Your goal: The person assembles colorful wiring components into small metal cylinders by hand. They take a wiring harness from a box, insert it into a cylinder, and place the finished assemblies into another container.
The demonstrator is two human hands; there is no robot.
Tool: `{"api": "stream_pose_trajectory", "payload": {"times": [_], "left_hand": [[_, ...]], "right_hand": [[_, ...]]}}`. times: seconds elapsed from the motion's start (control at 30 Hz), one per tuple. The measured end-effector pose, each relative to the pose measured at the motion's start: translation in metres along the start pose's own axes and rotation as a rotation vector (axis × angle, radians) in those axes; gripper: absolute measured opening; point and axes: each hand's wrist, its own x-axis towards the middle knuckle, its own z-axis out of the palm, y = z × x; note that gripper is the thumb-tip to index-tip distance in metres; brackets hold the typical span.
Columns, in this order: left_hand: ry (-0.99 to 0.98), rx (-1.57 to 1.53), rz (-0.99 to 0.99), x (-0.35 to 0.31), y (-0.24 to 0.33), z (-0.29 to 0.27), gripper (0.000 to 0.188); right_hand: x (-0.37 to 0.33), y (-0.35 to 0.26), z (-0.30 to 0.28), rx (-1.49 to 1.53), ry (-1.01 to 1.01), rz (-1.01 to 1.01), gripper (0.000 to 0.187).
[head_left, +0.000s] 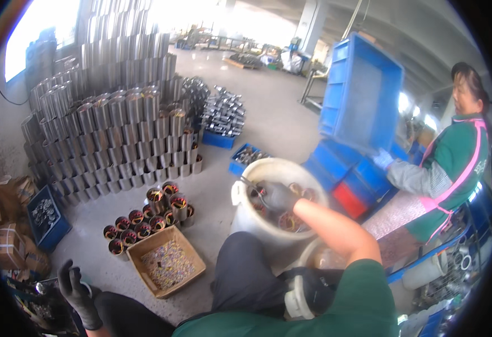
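Single view: head-worn fisheye, left unit of side-by-side pair. Looks from head height, down and forward, over wearer's knee (243,264). Close range: knee, left hand (79,295), right hand (279,195) at rim of tub (241,218). Middle range: tube stack (111,135) toward left edge of floor (268,101); co-worker (456,154) at right. Far range: floor's far edge, leaning pillar (310,23).

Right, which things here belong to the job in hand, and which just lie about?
In use, apparently:
grey-gloved right hand
round white plastic barrel
round coppery parts inside

Likely lying about:
strapped brown cardboard box
blue plastic crate, far left
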Motion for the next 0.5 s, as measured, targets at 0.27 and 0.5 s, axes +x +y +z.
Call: {"api": "stream_pose_trajectory", "payload": {"times": [0.27, 0.5], "left_hand": [[-0.32, -0.61, -0.161, 0.027, -0.036, 0.155, 0.019], [-0.51, -0.156, -0.011, -0.01, -0.071, 0.189, 0.023]], "right_hand": [[-0.044, 0.159, 0.033, 0.014, -0.011, 0.24, 0.091], [-0.072, 0.101, 0.01, -0.184, 0.0, 0.14, 0.068]]}}
